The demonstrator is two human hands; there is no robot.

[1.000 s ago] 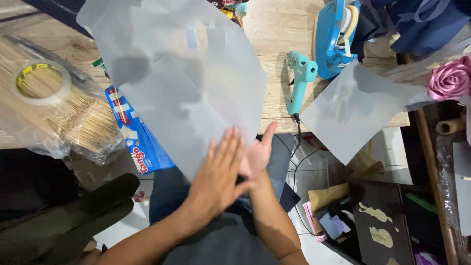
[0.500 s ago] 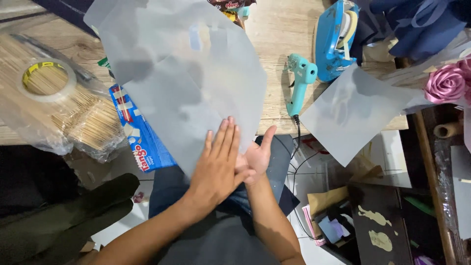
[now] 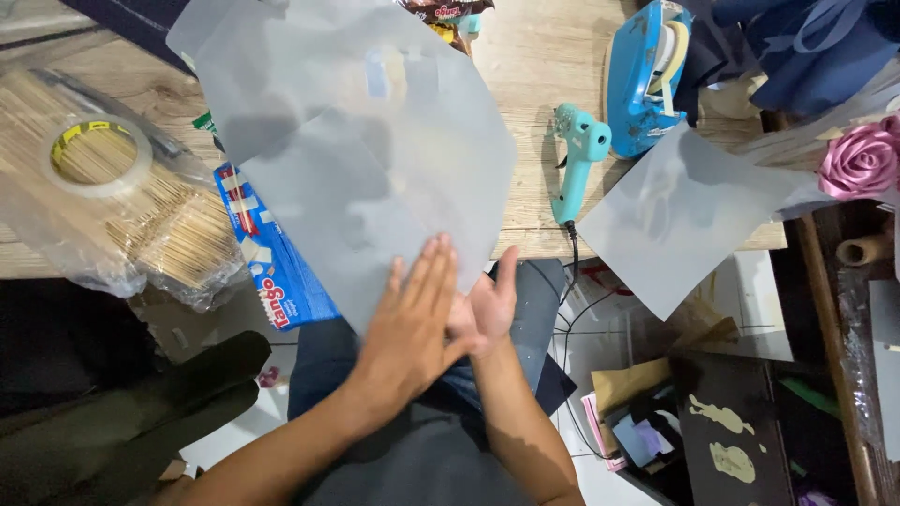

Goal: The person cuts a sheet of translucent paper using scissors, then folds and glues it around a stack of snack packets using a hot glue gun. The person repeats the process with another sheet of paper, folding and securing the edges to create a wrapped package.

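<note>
Looking down from the head camera, I see my left hand (image 3: 412, 323) lying flat over my right hand (image 3: 487, 305), pressing the low corner of a big grey sheet (image 3: 366, 178). It hangs off the bench (image 3: 553, 84). I think it is light, floppy; take its edge.

I see a large translucent grey sheet (image 3: 347, 159), taped together from pieces, spread flat over the tabletop (image 3: 544, 56). Its pointed lower corner overhangs the tabletop's near edge, left of the teal glue gun (image 3: 577, 155).
</note>
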